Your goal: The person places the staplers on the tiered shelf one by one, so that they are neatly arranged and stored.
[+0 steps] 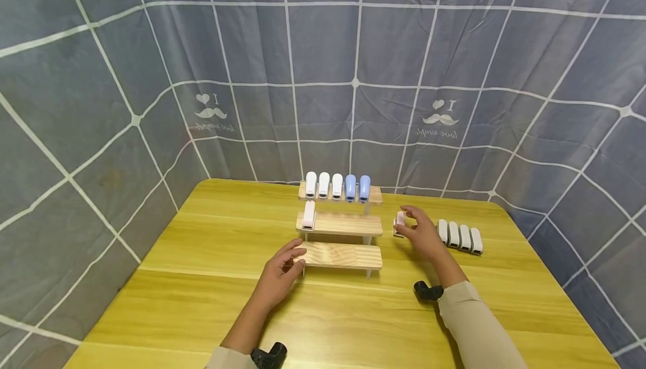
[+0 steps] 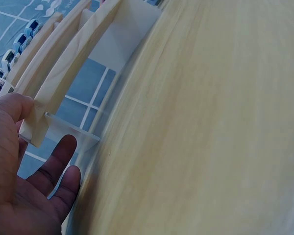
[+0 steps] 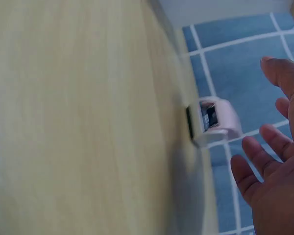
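Observation:
A small pink-and-white stapler [image 3: 223,119] stands on the tabletop to the right of the shelves. My right hand [image 1: 420,234] reaches around it, and in the right wrist view its fingers are spread, with a gap to the stapler [image 1: 400,223]. My left hand [image 1: 280,271] is at the left end of the front wooden shelf [image 1: 343,256]. The left wrist view shows its thumb [image 2: 22,105] against the board's end and a finger tucked behind, pinching it; the other fingers hang free. Another pale pink stapler [image 1: 309,216] sits at the left of the middle shelf [image 1: 348,224].
On the back shelf [image 1: 375,194] stand three white staplers [image 1: 324,184] and two blue ones [image 1: 350,187] in a row. Several white staplers [image 1: 454,234] with dark bases line up on the table beyond my right hand. A grey-blue checked curtain [image 1: 323,49] surrounds the wooden table [image 1: 202,279].

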`<move>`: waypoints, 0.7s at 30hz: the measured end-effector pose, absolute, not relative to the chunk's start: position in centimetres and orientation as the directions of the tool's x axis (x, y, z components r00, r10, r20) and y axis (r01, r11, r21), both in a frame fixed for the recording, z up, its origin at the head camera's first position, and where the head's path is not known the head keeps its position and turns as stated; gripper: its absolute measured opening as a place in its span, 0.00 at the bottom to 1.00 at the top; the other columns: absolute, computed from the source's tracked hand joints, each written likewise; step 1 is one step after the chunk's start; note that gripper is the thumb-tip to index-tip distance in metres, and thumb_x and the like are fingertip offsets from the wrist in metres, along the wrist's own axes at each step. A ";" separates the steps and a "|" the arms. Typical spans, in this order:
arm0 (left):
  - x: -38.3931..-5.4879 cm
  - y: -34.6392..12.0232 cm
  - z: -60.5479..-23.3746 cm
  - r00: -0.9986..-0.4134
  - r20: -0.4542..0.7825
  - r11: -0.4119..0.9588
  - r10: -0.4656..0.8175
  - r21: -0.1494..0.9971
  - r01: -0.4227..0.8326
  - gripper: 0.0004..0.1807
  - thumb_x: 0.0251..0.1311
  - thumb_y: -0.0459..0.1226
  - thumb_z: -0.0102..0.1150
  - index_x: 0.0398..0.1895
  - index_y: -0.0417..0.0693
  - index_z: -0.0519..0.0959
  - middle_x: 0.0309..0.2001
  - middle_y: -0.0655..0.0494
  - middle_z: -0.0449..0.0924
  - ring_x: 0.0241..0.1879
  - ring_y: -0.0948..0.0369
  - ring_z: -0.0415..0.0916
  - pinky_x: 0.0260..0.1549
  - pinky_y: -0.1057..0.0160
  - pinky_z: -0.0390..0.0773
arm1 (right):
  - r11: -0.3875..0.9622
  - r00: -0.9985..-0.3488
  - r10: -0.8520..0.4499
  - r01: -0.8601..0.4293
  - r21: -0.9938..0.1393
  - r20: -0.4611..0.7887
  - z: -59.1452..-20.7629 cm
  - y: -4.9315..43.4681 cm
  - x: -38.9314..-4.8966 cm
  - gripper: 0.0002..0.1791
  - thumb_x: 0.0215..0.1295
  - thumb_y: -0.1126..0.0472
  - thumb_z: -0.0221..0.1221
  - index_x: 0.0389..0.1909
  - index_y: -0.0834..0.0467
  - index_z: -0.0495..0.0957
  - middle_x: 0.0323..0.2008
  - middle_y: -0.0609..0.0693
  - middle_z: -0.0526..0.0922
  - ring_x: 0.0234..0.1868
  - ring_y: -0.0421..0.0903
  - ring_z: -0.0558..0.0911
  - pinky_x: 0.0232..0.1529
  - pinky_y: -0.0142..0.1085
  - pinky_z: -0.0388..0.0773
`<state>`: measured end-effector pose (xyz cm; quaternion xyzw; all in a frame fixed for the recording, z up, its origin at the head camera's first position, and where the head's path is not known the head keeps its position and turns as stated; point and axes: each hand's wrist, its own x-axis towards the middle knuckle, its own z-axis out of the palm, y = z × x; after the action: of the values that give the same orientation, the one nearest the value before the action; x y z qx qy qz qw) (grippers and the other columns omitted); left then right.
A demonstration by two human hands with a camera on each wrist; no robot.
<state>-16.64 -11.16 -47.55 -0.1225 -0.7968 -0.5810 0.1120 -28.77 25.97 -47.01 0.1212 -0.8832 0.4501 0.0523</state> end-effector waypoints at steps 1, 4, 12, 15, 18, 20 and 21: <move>-16.9 -11.2 -48.0 -0.945 0.320 0.296 0.066 0.898 0.325 0.12 0.65 0.28 0.60 0.51 0.37 0.82 0.65 0.45 0.73 0.52 0.50 0.77 0.43 0.63 0.77 | 0.567 -0.967 -0.171 -0.253 -0.784 0.188 -47.1 26.1 -29.0 0.34 0.69 0.61 0.63 0.71 0.65 0.63 0.70 0.65 0.61 0.68 0.64 0.63 0.60 0.60 0.68; -17.5 -11.6 -49.0 -0.949 0.306 0.296 0.078 0.902 0.315 0.13 0.66 0.30 0.61 0.52 0.41 0.83 0.66 0.49 0.72 0.54 0.52 0.76 0.45 0.63 0.77 | 0.580 -0.971 -0.184 -0.232 -0.781 0.152 -47.5 26.5 -29.5 0.35 0.69 0.61 0.62 0.73 0.66 0.59 0.71 0.67 0.58 0.69 0.66 0.62 0.59 0.61 0.68; -17.8 -12.0 -49.6 -0.948 0.300 0.290 0.111 0.902 0.319 0.13 0.67 0.34 0.61 0.53 0.46 0.83 0.67 0.52 0.71 0.56 0.53 0.75 0.46 0.62 0.77 | 0.596 -0.973 -0.224 -0.181 -0.782 0.054 -48.2 27.0 -30.0 0.40 0.70 0.60 0.61 0.76 0.66 0.52 0.73 0.69 0.54 0.69 0.68 0.62 0.60 0.59 0.68; -17.8 -12.0 -49.6 -0.946 0.306 0.298 0.110 0.898 0.325 0.13 0.67 0.35 0.61 0.53 0.45 0.83 0.67 0.52 0.71 0.55 0.54 0.76 0.45 0.62 0.77 | 0.598 -0.970 -0.238 -0.180 -0.781 0.041 -48.4 27.1 -30.0 0.40 0.71 0.61 0.60 0.76 0.66 0.50 0.71 0.70 0.57 0.68 0.69 0.64 0.61 0.58 0.68; -17.8 -11.9 -49.6 -0.943 0.314 0.299 0.108 0.895 0.332 0.13 0.67 0.34 0.62 0.53 0.45 0.83 0.67 0.51 0.71 0.54 0.53 0.76 0.45 0.62 0.77 | 0.597 -0.970 -0.240 -0.176 -0.783 0.035 -48.6 27.2 -30.1 0.41 0.71 0.61 0.60 0.76 0.65 0.50 0.70 0.70 0.60 0.67 0.68 0.66 0.60 0.57 0.69; -17.8 -11.9 -49.6 -0.944 0.313 0.302 0.106 0.894 0.331 0.13 0.67 0.34 0.62 0.53 0.45 0.83 0.67 0.51 0.71 0.54 0.53 0.76 0.45 0.62 0.77 | 0.599 -0.970 -0.240 -0.179 -0.780 0.038 -48.7 27.2 -30.2 0.41 0.71 0.61 0.60 0.76 0.66 0.50 0.69 0.71 0.62 0.66 0.68 0.67 0.60 0.57 0.69; -17.8 -11.9 -49.6 -0.946 0.307 0.301 0.106 0.897 0.325 0.13 0.67 0.34 0.62 0.53 0.45 0.83 0.67 0.52 0.71 0.54 0.54 0.76 0.45 0.62 0.77 | 0.602 -0.970 -0.240 -0.179 -0.779 0.037 -48.8 27.2 -30.2 0.41 0.71 0.61 0.60 0.76 0.66 0.50 0.68 0.71 0.63 0.66 0.68 0.67 0.60 0.57 0.68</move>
<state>-17.82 -11.95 -49.59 -0.1343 -0.8008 -0.5759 0.0951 -30.22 27.16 -48.80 0.1170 -0.8942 0.4307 -0.0356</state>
